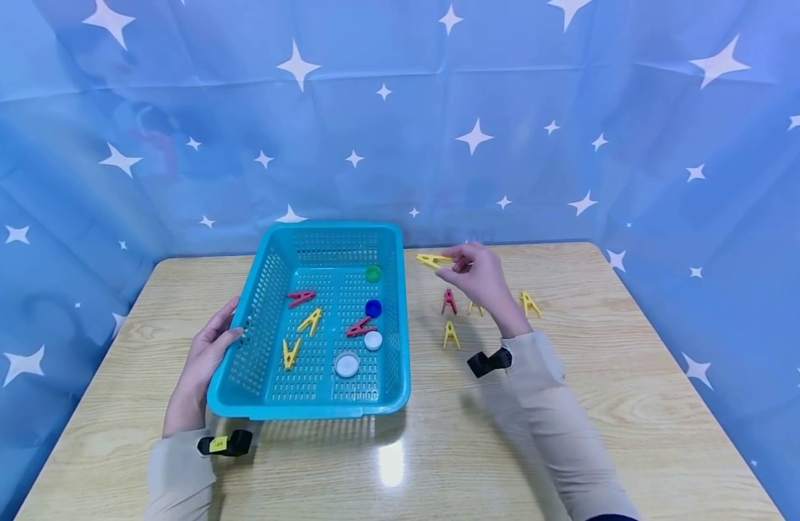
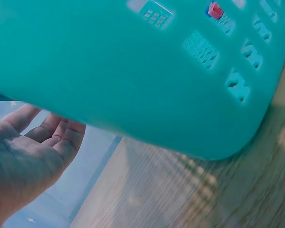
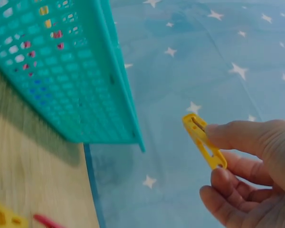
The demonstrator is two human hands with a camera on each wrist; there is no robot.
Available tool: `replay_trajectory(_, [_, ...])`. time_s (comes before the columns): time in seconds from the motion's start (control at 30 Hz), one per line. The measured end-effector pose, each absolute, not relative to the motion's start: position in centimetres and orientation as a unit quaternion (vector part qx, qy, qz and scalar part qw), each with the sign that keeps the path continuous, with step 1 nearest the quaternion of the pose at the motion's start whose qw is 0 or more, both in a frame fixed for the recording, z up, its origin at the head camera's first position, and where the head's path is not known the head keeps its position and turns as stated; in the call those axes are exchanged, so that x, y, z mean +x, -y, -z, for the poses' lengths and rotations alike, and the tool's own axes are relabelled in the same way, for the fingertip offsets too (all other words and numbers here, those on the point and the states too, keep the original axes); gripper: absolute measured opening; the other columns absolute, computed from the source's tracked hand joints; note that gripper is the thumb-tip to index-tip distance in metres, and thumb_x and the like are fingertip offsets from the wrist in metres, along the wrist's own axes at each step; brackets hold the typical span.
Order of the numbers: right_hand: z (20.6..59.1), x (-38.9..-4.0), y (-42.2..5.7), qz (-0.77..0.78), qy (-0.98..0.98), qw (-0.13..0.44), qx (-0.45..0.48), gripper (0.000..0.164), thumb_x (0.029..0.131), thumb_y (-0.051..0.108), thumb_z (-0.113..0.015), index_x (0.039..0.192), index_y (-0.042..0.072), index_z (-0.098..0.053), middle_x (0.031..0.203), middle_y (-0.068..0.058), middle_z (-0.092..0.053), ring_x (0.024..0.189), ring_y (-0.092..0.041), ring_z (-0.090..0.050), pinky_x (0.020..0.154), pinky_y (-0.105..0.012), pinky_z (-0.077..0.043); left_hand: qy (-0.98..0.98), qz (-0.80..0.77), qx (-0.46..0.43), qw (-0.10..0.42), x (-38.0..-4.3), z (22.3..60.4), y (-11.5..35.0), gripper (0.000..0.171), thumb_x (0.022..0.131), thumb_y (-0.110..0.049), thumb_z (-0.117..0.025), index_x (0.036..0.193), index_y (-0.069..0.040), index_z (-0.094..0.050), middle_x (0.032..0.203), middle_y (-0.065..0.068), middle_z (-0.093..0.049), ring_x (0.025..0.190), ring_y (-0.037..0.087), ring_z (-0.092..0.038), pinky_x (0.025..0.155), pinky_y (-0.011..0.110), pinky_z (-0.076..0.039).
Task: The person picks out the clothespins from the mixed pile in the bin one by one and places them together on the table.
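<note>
A blue-green plastic basket (image 1: 334, 412) sits left of centre in the head view, its left rim held by my left hand (image 1: 207, 354). That hand has its thumb over the rim and its fingers beneath, as the left wrist view (image 2: 38, 147) suggests. Just beyond the basket's right side, my right hand (image 1: 478, 275) pinches a yellow clothespin (image 3: 199, 137) between thumb and fingers. Inside the basket lie yellow clothespins (image 1: 310, 320), red clothespins (image 1: 301, 297), and a green cap (image 1: 373, 273), a blue cap (image 1: 373, 308) and white caps (image 1: 347, 365).
On the wooden table (image 1: 608, 405), right of the basket, stand a red clothespin (image 1: 449, 301) and yellow clothespins (image 1: 451, 334), one of them partly behind my right hand. A blue curtain with white stars (image 1: 400, 145) hangs around the table's back and sides.
</note>
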State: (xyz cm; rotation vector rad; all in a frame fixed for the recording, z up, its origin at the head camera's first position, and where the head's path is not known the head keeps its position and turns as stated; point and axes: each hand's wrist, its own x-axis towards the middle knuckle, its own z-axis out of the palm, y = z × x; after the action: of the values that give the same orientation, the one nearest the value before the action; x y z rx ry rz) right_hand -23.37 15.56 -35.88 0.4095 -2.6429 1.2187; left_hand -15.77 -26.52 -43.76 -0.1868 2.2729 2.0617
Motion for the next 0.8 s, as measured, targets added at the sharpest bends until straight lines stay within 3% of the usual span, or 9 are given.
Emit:
replay_trajectory(0.5, [38.2,-21.0,-20.2,-0.376,0.912,0.143,0.074,0.028,0.08,0.013,-0.074,0.1,-0.005,-0.068,0.085,-0.016,-0.058,0.071,-0.023,-0.054,0.06,-0.028,-0.044,-0.733,-0.677,-0.061,0.031,-15.6,43.7,26.5,0.058,0.097,-0.029,-0.051,0.149,-0.025,-0.027,0.141,0.008,-0.035,0.111,0.009,-0.044,0.077,0.018,-0.048])
replay_trajectory(0.8, [40.2,-19.6,-22.0,-0.368,0.922,0.117,0.039,0.027,0.08,0.015,-0.075,0.096,-0.006,-0.068,0.077,-0.013,-0.06,0.062,-0.019,-0.051,0.05,-0.025,-0.041,-0.736,-0.674,-0.059,0.03,-15.7,43.7,26.4,0.058,0.097,-0.03,-0.051,0.149,-0.025,-0.027,0.138,0.006,-0.037,0.11,0.009,-0.044,0.077,0.018,-0.048])
